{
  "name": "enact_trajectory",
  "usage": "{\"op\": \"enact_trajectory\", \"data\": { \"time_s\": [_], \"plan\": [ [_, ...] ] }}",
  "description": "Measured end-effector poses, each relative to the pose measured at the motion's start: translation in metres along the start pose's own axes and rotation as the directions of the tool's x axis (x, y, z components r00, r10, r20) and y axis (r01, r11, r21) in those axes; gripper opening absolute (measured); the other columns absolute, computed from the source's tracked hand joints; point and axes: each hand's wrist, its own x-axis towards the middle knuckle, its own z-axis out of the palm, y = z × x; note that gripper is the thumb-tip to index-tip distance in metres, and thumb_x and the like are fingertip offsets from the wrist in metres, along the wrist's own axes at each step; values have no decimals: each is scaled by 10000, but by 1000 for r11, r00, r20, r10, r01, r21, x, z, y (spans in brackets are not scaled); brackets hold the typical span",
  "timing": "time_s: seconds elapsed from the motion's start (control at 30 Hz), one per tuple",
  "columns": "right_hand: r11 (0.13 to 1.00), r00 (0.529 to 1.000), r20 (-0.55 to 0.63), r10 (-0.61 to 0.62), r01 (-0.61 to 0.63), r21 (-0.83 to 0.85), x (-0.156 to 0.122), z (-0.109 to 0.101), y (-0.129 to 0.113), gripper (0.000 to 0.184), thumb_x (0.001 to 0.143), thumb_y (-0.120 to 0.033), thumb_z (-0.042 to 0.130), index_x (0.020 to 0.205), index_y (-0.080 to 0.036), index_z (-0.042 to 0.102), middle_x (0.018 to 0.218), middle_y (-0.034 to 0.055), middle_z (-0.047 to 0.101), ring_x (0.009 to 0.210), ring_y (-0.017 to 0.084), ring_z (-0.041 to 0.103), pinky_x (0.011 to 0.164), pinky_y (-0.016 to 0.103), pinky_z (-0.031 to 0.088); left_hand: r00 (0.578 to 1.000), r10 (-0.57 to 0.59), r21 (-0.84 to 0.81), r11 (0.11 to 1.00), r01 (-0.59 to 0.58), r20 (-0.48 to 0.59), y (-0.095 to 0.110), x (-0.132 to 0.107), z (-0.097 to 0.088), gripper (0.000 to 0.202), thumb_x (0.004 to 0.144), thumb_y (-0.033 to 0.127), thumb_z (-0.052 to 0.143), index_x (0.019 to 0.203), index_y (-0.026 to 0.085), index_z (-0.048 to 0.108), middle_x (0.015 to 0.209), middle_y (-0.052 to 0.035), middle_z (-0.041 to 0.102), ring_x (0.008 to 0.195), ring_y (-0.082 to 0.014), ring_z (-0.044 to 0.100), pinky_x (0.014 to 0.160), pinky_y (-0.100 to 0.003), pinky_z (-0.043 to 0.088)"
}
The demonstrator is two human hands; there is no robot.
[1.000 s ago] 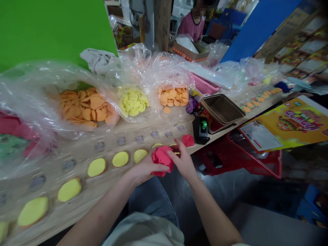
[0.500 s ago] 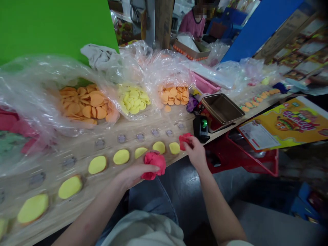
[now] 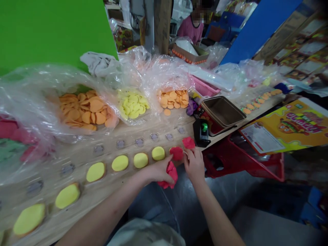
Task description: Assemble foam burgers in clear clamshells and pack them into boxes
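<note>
My left hand (image 3: 159, 172) closes around a crumpled lump of red clay (image 3: 171, 175) at the front edge of a long wooden board (image 3: 112, 145). My right hand (image 3: 194, 165) pinches a small torn red clay piece (image 3: 189, 142) at its fingertips. Just left of those fingers, a flattened red patch (image 3: 176, 153) lies on the board, at the right end of a row of yellow clay discs (image 3: 140, 160). Behind the row runs a line of small grey round recesses (image 3: 139, 142). Clear plastic bags hold orange discs (image 3: 85, 111), yellow discs (image 3: 133, 106) and smaller orange discs (image 3: 173, 99).
A black device with a green button (image 3: 201, 133) and a brown metal tray (image 3: 222, 111) stand right of my hands. A red plastic rack (image 3: 246, 160) and a yellow printed burger card (image 3: 284, 126) lie beyond. A person in a pink top (image 3: 191, 25) sits at the back.
A flattened red patch now covers the rightmost yellow disc spot. My left hand and its lump have moved right, and the lump looks smaller. My right hand has moved slightly left.
</note>
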Motion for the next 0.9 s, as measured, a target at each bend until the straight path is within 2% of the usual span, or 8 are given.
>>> {"op": "enact_trajectory", "data": {
  "time_s": [0.1, 0.2, 0.4, 0.5, 0.57, 0.67, 0.8, 0.9],
  "plan": [
    [996, 995, 84, -59, 64, -60, -18, -3, -10, 347, 859, -307, 467, 1191, -239, 547, 1274, 129, 431, 1198, 317, 346, 901, 488, 379, 993, 33, 280, 960, 2, -117, 0, 12, 0, 1048, 406, 124, 766, 1358, 181, 333, 787, -42, 643, 517, -140, 548, 447, -223, 400],
    [997, 995, 81, -53, 57, -52, -26, -4, -14, 375, 866, -319, 457, 1234, -267, 509, 1404, 105, 285, 1296, 334, 206, 933, 515, 352, 983, 71, 339, 941, -11, -166, 1, 9, -3, 1031, 396, 149, 778, 1340, 213, 370, 863, -48, 629, 577, -145, 564, 485, -223, 424],
    [1000, 998, 58, 3, -2, -26, -24, -6, -8, 348, 859, -325, 476, 1186, -234, 554, 1392, 128, 323, 1311, 353, 178, 958, 551, 299, 994, 81, -118, 989, -90, -80, 5, -40, -10, 730, 615, 209, 721, 1276, 218, 410, 968, -77, 631, 775, -170, 601, 662, -272, 480],
    [983, 996, 16, 83, -85, 164, -20, -6, -20, 347, 864, -334, 461, 1166, -196, 563, 1264, 144, 469, 1216, 311, 364, 957, 505, 330, 981, 100, -273, 951, -143, -166, 6, -57, -10, 686, 618, 211, 743, 1234, 220, 444, 1053, -91, 604, 842, -185, 600, 713, -298, 484],
    [909, 982, 158, 102, -157, 387, -16, -7, -37, 341, 872, -355, 444, 1142, -187, 570, 1108, 120, 580, 1028, 244, 530, 873, 410, 430, 967, 95, -315, 934, -169, -236, 5, -62, -8, 727, 594, 207, 766, 1243, 233, 439, 1111, -96, 580, 873, -192, 601, 730, -303, 486],
    [791, 930, 364, 44, -255, 556, -11, -9, -67, 317, 848, -377, 486, 1095, -204, 584, 957, 65, 636, 801, 181, 595, 715, 308, 489, 942, 17, -426, 889, -167, -334, 3, -68, -6, 651, 672, 343, 711, 1254, 268, 430, 1204, -99, 536, 917, -203, 601, 708, -297, 494],
    [880, 966, 255, -31, -95, 466, -11, -9, -95, 292, 834, -338, 510, 1083, -207, 588, 944, 73, 595, 868, 205, 556, 786, 341, 463, 891, -95, -511, 843, -165, -445, -2, -70, -5, 457, 784, 498, 534, 1168, 252, 504, 1148, -73, 576, 880, -190, 607, 644, -272, 491],
    [934, 964, 236, -125, 33, 357, -14, -6, -103, 383, 852, -309, 482, 1212, -182, 511, 1003, 110, 570, 949, 243, 526, 835, 393, 444, 773, -85, -392, 893, -221, -629, -10, -67, -5, 414, 777, 488, 540, 1070, 197, 549, 1030, -61, 616, 872, -203, 592, 670, -275, 475]
  ]
}}
